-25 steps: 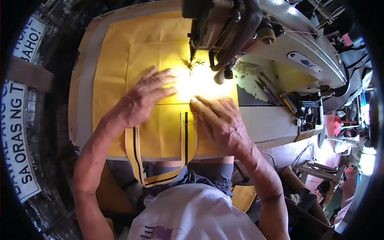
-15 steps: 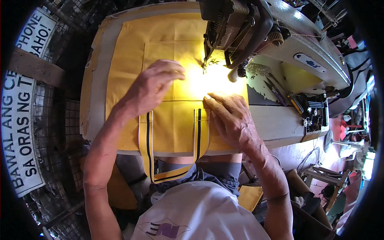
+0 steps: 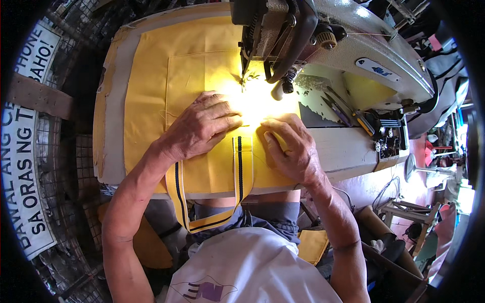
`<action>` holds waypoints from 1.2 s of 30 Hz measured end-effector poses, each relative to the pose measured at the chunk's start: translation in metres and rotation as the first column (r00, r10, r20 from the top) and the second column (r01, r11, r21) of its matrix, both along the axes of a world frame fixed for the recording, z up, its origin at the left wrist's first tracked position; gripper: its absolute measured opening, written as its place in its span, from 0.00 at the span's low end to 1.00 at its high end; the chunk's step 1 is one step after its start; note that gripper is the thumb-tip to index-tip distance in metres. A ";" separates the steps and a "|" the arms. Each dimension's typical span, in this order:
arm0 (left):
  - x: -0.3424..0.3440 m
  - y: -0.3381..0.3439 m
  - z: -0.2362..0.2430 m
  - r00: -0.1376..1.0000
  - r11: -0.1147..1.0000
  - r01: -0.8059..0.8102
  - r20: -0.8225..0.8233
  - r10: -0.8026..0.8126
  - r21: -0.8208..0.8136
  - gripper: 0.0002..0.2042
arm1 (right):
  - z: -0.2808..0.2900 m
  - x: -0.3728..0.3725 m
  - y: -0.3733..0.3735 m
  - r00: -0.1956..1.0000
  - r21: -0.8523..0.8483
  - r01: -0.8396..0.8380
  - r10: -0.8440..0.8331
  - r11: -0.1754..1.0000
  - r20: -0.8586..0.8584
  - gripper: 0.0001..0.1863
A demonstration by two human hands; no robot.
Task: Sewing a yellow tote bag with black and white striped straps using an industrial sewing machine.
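A: In my head-camera feed, where does the cloth (image 3: pixel 146 101) lie?

B: Spread on the table (image 3: pixel 328 146), its right part beneath the machine (image 3: pixel 348 48). The strap (image 3: pixel 243 169) lies partly on it, its loop hanging over the table's near edge.

A: And the hands?

B: The left hand (image 3: pixel 204 126) rests on the cloth, fingers bent; glare (image 3: pixel 257 103) washes over the tips, so I cannot tell whether it pinches anything. The right hand (image 3: pixel 293 149) lies palm down, thumb spread, grasping nothing I can see.

A: Which failure do I judge likeliest?

B: Skew. Uneven pressure from the two hands could turn the cloth; the loop, if snagged on the edge, could tug it likewise.

A: Other hazards?

B: Both hands lie near the machine's needle end, so a straying finger could be pricked. Glare might also mask a wrinkle. The snips (image 3: pixel 336 108), well apart on the right, seem a minor concern.
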State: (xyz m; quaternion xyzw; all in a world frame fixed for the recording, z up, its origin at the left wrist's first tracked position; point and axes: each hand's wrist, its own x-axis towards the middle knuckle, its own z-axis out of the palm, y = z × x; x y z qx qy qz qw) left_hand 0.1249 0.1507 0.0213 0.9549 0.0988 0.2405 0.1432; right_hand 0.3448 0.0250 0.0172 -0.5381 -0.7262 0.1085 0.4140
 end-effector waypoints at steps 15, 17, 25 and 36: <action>0.000 -0.007 0.004 1.000 0.999 -0.007 -0.007 0.008 0.049 0.17 | 0.004 -0.007 0.000 0.951 0.051 -0.075 0.056 0.996 0.305 0.16; -0.003 -0.010 0.006 0.998 0.997 -0.033 -0.052 0.037 0.072 0.18 | 0.004 -0.007 -0.001 0.952 0.066 -0.068 0.045 0.996 0.303 0.17; -0.010 -0.031 0.006 0.976 0.988 -0.124 -0.171 0.138 0.087 0.23 | 0.001 -0.001 -0.010 0.937 0.003 -0.107 0.100 0.994 0.334 0.23; -0.007 -0.021 0.008 0.966 0.988 -0.141 -0.209 0.152 0.066 0.24 | 0.007 0.004 0.004 0.922 -0.039 -0.124 0.129 0.992 0.366 0.24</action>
